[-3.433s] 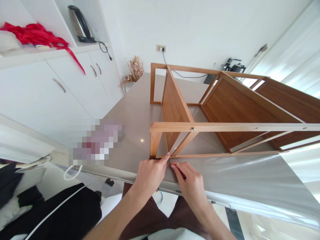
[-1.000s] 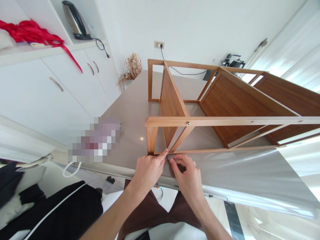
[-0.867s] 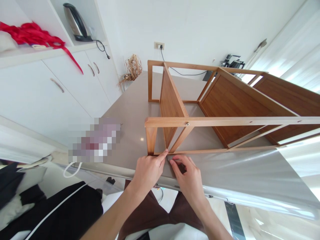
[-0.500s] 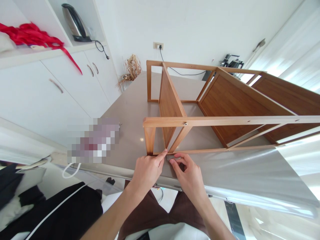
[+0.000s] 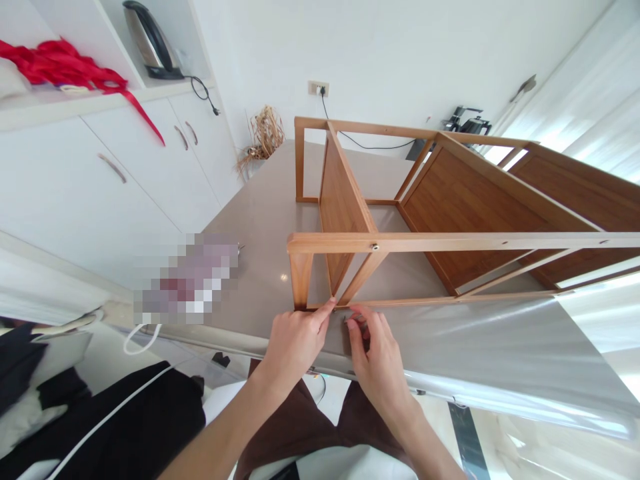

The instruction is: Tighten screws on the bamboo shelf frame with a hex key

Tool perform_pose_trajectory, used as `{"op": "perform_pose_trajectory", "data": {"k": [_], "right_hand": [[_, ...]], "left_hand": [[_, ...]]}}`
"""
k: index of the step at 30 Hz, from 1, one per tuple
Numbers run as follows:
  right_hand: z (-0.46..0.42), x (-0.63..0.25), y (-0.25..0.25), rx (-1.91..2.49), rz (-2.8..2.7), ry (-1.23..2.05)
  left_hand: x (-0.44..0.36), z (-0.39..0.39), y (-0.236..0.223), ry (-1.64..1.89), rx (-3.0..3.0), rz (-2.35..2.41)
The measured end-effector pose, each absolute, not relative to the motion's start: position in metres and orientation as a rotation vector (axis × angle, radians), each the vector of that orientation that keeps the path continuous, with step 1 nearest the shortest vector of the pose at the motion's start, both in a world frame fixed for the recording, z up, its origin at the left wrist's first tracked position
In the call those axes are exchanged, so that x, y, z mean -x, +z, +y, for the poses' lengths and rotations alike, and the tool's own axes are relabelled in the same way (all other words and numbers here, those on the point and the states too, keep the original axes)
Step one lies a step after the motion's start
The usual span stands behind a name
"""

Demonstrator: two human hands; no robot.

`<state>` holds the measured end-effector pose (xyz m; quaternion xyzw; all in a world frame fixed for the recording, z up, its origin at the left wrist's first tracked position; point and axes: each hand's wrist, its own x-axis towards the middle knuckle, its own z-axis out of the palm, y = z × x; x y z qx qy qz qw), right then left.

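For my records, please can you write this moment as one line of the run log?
left hand: fingertip on lower rail of bamboo shelf frame | right hand: fingers on small metal part, mostly hidden | surface: beige countertop

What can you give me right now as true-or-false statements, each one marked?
The left hand touches the wooden frame: true, its forefinger is at the lower rail.
The right hand rests on a red cloth: false, it pinches a small metal piece, mostly hidden by its fingers, near the table edge.
The wooden frame stands on the floor: false, it stands on the table.
The kettle sits on a shelf above the white cupboards: true.
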<state>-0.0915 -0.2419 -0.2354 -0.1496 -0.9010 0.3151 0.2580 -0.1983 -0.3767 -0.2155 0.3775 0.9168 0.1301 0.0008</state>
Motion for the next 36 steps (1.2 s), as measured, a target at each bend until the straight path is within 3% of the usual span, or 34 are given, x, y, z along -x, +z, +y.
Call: {"op": "perform_pose_trajectory", "data": {"k": [19,31,36], "right_hand": [[-0.2393,0.0997,-0.2387,0.136,-2.478,0.860],[-0.2418,0.0998,-0.2368,0.064,-2.495,0.723],[-0.2402,0.0972,-0.2428,-0.011,-2.582,0.522]], "left_hand": [[0.1988,-0.3762,-0.2175,0.446,-1.202,2.888],[0.1987,-0.3770,-0.2156,0.482,-1.214,2.882],[0.1989,-0.3779,-0.2183,0.464,-1.214,2.883]]}}
